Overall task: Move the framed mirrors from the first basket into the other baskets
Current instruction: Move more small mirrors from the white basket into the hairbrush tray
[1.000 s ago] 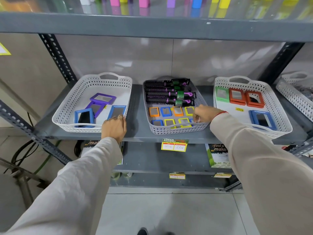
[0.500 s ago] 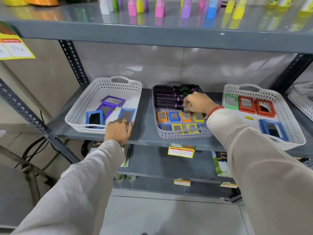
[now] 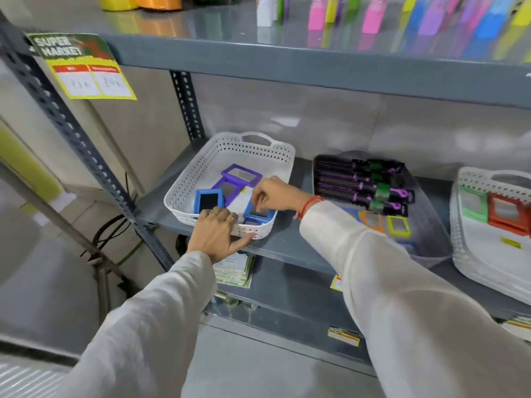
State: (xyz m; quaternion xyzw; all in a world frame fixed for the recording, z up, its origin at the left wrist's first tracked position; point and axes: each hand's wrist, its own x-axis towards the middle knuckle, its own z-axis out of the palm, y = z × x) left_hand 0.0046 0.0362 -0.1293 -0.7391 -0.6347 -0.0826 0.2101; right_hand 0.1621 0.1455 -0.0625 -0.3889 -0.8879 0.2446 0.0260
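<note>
My right hand (image 3: 273, 193) reaches across into the left white basket (image 3: 201, 165) and pinches the top edge of a blue framed mirror (image 3: 260, 214), which is tilted low over the basket's front right corner. My left hand (image 3: 217, 234) grips that basket's front rim, fingers over the edge. In the same basket lie another blue mirror (image 3: 208, 200) and two purple ones (image 3: 242, 175). The grey middle basket (image 3: 431, 225) holds small orange (image 3: 373, 221) and yellow-green (image 3: 398, 225) mirrors, partly hidden by my right sleeve. The right white basket (image 3: 474, 175) holds green (image 3: 472, 205) and red (image 3: 504, 214) mirrors.
Black hairbrushes (image 3: 362, 182) fill the back of the middle basket. All baskets stand on a grey metal shelf (image 3: 287, 248), with another shelf of coloured bottles close above. A yellow price sign (image 3: 86, 70) hangs at the upper left upright.
My right hand left the middle basket and swung left into the left basket, now with a blue mirror in its fingers. My view turned left and closer. The left hand stayed on the rim.
</note>
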